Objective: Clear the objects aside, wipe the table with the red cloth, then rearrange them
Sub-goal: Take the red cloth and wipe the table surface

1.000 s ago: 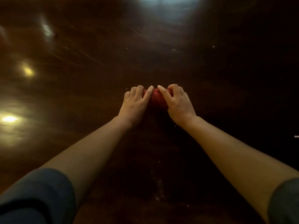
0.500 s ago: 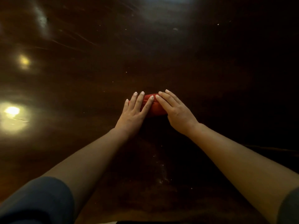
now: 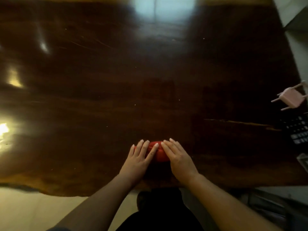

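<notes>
The red cloth [image 3: 159, 154] lies bunched on the dark wooden table [image 3: 150, 80], close to its near edge. My left hand [image 3: 139, 160] presses flat on the cloth's left part, fingers spread forward. My right hand [image 3: 179, 158] lies flat on its right part, fingertips almost meeting those of the left. Most of the cloth is hidden under both palms. At the table's right edge stand a small pink toy chair [image 3: 290, 98] tipped on its side and a black calculator [image 3: 298, 130].
A clear plastic item [image 3: 304, 160] shows at the right edge below the calculator. The table's wavy near edge [image 3: 66, 194] borders a pale floor. Bright light reflections sit on the left of the glossy top.
Both hands have drawn the red cloth back toward me, close to the table's near edge. The view pulled back, and the chair and calculator came into sight at right.
</notes>
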